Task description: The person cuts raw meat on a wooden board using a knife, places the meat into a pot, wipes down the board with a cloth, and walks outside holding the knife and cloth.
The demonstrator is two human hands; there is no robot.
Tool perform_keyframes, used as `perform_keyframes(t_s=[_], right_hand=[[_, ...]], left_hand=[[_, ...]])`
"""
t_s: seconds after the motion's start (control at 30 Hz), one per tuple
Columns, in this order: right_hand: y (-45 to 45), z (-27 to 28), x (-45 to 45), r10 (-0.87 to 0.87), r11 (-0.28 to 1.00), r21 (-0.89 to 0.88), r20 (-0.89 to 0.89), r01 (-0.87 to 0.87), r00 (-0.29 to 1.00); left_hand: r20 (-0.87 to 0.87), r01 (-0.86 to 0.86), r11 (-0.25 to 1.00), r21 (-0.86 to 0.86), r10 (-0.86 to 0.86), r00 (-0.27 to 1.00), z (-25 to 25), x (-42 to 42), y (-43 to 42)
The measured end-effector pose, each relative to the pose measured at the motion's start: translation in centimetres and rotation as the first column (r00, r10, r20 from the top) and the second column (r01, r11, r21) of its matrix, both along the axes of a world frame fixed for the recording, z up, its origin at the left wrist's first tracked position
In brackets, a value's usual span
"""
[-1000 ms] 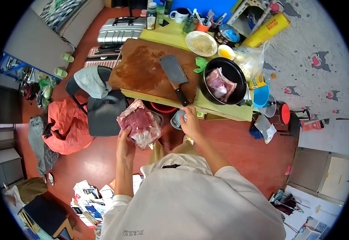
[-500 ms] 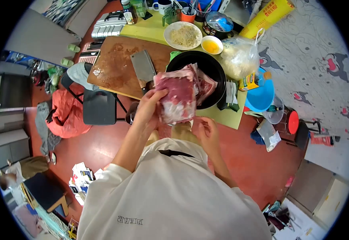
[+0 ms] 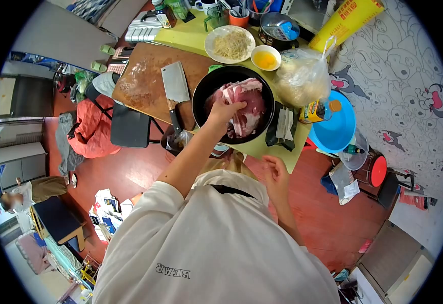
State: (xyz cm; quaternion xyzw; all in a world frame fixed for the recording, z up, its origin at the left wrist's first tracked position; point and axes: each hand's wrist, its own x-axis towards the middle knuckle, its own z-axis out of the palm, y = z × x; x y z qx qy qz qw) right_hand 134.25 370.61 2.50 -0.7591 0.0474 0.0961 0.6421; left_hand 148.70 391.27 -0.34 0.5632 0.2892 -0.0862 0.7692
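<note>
My left hand [image 3: 224, 112] reaches over the rim of a black round pan [image 3: 198, 101] and grips a slab of raw meat [image 3: 252, 101] lying inside it. My right hand [image 3: 275, 175] hangs below the table's front edge, fingers curled, with nothing visible in it. Left of the pan, a cleaver [image 3: 175, 82] lies on the wooden cutting board [image 3: 143, 76], its dark handle toward me. Behind the pan are a white plate of pale shreds [image 3: 231, 45] and a small bowl of yellow liquid [image 3: 265, 60].
A knotted plastic bag [image 3: 302, 76], an orange-capped bottle [image 3: 323, 110] and a tissue pack [image 3: 283, 126] sit right of the pan. Beyond is a blue basin [image 3: 339, 126]. A black folding chair [image 3: 130, 125] stands left. Another person [image 3: 28, 195] is at the far left.
My left hand has moved the meat forward and down into the pan. My right hand has drawn away from the meat and stays near the table's front edge.
</note>
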Motion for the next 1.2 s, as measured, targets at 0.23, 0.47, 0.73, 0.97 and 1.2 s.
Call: perform_keyframes(t_s=[0.23,0.47,0.73,0.97,1.2], right_hand=[[0.7,0.0,0.1,0.032,0.999,-0.023,-0.078,-0.034,0.996],[2.0,-0.5,1.8,0.021,0.993,-0.115,0.066,-0.013,0.998],[2.6,0.7,3.8,0.041,0.968,-0.251,0.191,0.009,0.981],[4.5,1.4,6.9,0.075,0.950,-0.311,0.257,0.009,0.963],[5.8,-0.3,13.6,0.223,0.880,-0.474,0.373,-0.022,0.900]], left_hand=[[-0.129,0.108,0.953,0.282,-0.074,0.989,-1.1,-0.7,-0.4],[0.187,0.101,0.796,0.597,-0.260,0.947,-1.5,0.2,2.5],[0.181,-0.027,0.271,0.962,-0.564,0.806,-1.5,-0.9,6.3],[0.003,0.187,0.223,0.957,-0.650,0.760,-2.2,2.6,6.7],[-0.251,0.593,0.154,0.790,-0.801,0.543,-2.7,7.5,6.4]])
